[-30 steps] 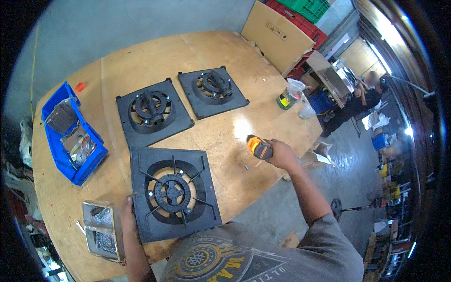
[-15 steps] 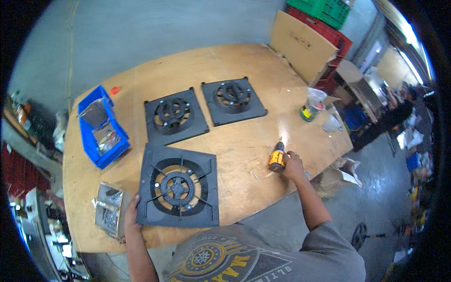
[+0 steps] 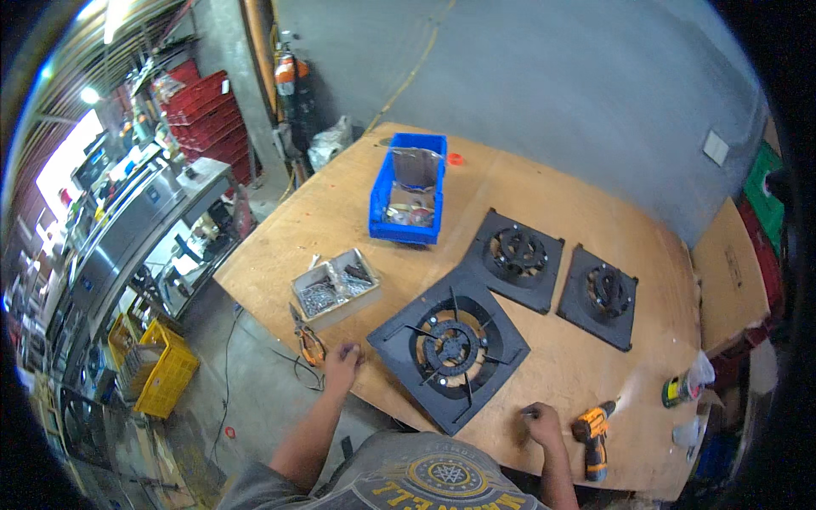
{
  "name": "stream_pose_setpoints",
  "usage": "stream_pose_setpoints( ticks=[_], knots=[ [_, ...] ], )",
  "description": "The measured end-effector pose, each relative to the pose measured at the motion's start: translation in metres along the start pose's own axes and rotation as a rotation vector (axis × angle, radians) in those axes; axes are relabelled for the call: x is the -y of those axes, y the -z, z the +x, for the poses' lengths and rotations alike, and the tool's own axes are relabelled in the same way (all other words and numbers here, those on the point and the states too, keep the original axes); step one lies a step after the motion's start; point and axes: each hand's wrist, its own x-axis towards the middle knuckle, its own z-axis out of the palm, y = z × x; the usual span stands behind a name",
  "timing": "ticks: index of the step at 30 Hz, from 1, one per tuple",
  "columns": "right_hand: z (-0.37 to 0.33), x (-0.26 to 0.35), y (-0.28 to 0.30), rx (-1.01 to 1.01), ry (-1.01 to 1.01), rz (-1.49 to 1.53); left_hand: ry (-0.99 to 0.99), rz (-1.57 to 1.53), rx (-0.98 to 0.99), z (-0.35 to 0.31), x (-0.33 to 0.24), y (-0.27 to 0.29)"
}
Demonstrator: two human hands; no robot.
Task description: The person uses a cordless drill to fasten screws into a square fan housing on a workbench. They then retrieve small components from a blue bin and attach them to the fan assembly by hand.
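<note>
My left hand [image 3: 343, 367] is over the table's near edge, between orange-handled pliers [image 3: 309, 342] and a black square gas burner [image 3: 449, 350]. Its fingers are slightly apart, and nothing shows between them. My right hand [image 3: 542, 425] is curled above the table, right of the burner; a small dark spot shows at its fingertips, too small to name. Beside it lies a yellow-and-black cordless drill [image 3: 593, 438], with neither hand touching it. Two more black burner plates, one nearer [image 3: 515, 259] and one farther right [image 3: 599, 296], lie beyond, flat and apart from my hands.
A divided tray [image 3: 336, 287] of small metal fasteners stands by the pliers. Behind it is a blue bin [image 3: 406, 229] with small parts. A small can [image 3: 680, 389] and a cardboard sheet [image 3: 733, 272] are at the right. A yellow crate [image 3: 166, 370] sits on the floor at left.
My right hand has let go of the drill, which now lies on the table. My left hand has left the burner's edge and moved toward the pliers. The view has swung left.
</note>
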Motion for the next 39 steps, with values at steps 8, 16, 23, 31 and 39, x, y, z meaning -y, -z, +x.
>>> stream_pose_setpoints(
  ticks=[8,16,23,31,39],
  knots=[
    [0.066,0.258,-0.04,0.487,0.84,-0.156,0.12,0.076,-0.185,-0.113,0.113,0.078],
    [0.122,0.418,-0.073,0.283,0.945,0.11,0.375,0.031,-0.316,-0.196,0.171,0.104],
    [0.146,0.257,-0.046,-0.002,0.696,0.179,0.479,-0.109,-0.332,-0.212,0.152,0.09],
    [0.086,0.081,0.012,-0.369,0.28,0.12,0.186,-0.385,0.098,-0.06,-0.019,-0.019],
    [-0.055,-0.013,0.039,-0.663,-0.033,0.213,0.411,-0.884,0.373,-0.016,-0.035,-0.084]
  ],
)
